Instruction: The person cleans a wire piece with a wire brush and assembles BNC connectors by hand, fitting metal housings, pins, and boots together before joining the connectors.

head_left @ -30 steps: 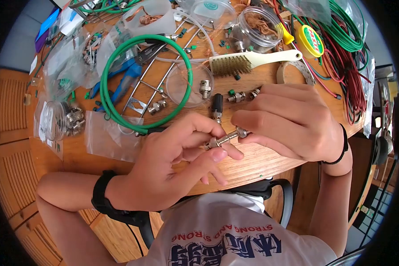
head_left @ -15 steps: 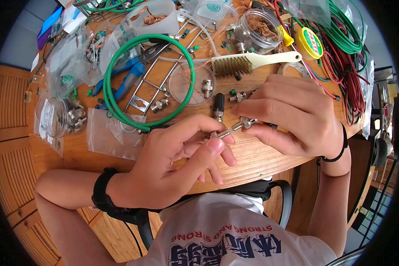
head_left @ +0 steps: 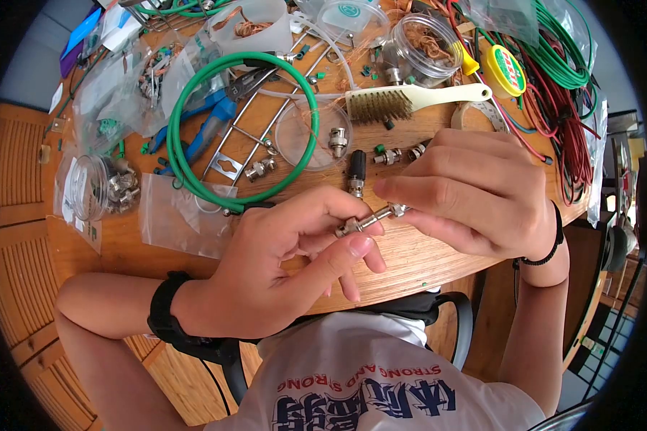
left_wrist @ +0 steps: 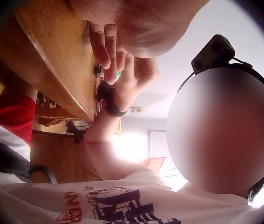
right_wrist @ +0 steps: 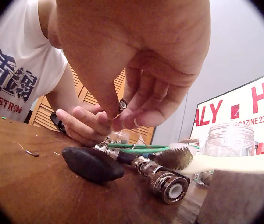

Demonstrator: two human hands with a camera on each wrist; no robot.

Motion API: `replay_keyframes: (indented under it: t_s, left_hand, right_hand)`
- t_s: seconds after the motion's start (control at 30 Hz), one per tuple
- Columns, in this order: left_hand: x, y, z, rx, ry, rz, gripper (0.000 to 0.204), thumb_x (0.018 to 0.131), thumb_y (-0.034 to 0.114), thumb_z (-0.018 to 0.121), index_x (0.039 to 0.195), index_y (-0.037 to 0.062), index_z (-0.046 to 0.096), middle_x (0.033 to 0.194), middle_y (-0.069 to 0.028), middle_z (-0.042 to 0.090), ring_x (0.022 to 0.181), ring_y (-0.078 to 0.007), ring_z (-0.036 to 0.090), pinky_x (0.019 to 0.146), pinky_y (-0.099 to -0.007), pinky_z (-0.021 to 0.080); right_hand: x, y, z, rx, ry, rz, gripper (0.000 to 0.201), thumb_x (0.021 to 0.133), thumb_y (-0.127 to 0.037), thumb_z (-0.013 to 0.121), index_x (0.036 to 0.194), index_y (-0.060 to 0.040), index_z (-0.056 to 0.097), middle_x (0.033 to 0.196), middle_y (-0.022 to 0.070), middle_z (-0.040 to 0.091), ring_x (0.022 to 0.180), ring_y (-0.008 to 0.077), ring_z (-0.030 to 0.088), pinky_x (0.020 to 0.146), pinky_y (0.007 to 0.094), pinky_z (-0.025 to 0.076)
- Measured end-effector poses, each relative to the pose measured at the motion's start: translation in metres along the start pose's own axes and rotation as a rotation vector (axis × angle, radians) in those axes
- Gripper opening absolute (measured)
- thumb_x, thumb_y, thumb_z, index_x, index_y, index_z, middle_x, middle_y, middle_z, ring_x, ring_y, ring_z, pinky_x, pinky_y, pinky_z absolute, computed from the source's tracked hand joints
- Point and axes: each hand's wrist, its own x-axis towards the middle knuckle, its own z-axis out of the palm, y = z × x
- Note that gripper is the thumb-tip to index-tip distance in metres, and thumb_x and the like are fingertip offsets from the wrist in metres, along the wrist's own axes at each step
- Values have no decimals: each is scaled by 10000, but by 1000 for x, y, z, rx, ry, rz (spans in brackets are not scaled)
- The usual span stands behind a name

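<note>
- Head view: metal connector (head_left: 349, 228) is pinched by left hand (head_left: 269, 266), metal piece (head_left: 398, 210) by right hand (head_left: 478, 190); misalignment might be caused by tilt, a drop by slack fingertips.
- Black-capped connector (head_left: 356, 172) lies just beyond, likely in the way.
- Left wrist view: pinched parts are hidden.
- Right wrist view: brush (right_wrist: 235, 163) and loose connector (right_wrist: 169, 186) are seen below.

Your wooden worktop (head_left: 438, 251) carries a wire brush (head_left: 382, 105), a black-ended connector (head_left: 356, 172), a flat clear bag (head_left: 181, 221) and a clear jar (head_left: 430, 50).
</note>
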Motion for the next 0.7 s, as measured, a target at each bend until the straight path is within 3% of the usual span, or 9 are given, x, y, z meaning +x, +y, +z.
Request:
replay_keyframes:
  t_s: [0.7]
  left_hand:
    - [0, 1, -1, 16, -10, -15, 194, 1098, 97, 517, 1233, -43, 505, 1180, -130, 651, 935, -216, 767, 597, -246, 568]
  right_hand:
    - [0, 0, 1, 5, -17, -5, 300, 818, -166, 794, 1048, 22, 752, 830, 78, 696, 645, 213, 621, 522, 335, 445]
